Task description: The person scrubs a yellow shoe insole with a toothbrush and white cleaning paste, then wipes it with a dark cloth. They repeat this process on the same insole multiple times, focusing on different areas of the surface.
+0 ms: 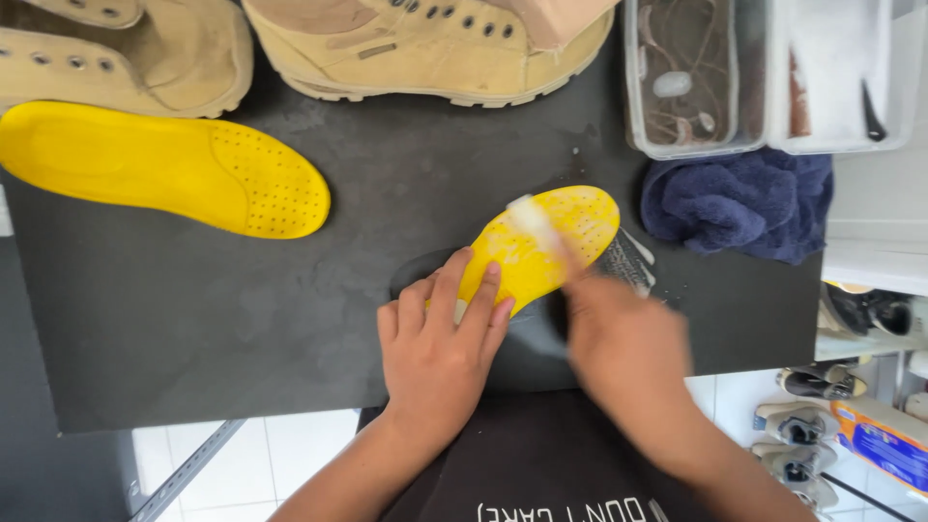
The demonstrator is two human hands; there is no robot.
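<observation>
Insole (556, 232): yellow, perforated, wet with foam.
Axis: toe up-right, heel down-left.
Left hand (440, 353): fingers spread, pressing heel.
Right hand (623, 343): blurred, gripping brush (536, 224).

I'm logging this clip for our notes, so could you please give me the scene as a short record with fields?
Left hand: left hand flat on the heel end of the wet yellow insole, pressing it to the black mat.
Right hand: right hand, motion-blurred, grips a pale brush on that insole.
Second insole: dry yellow insole, far left.
Behind: tan boots.
Right side: blue towel, clear tubs.
</observation>
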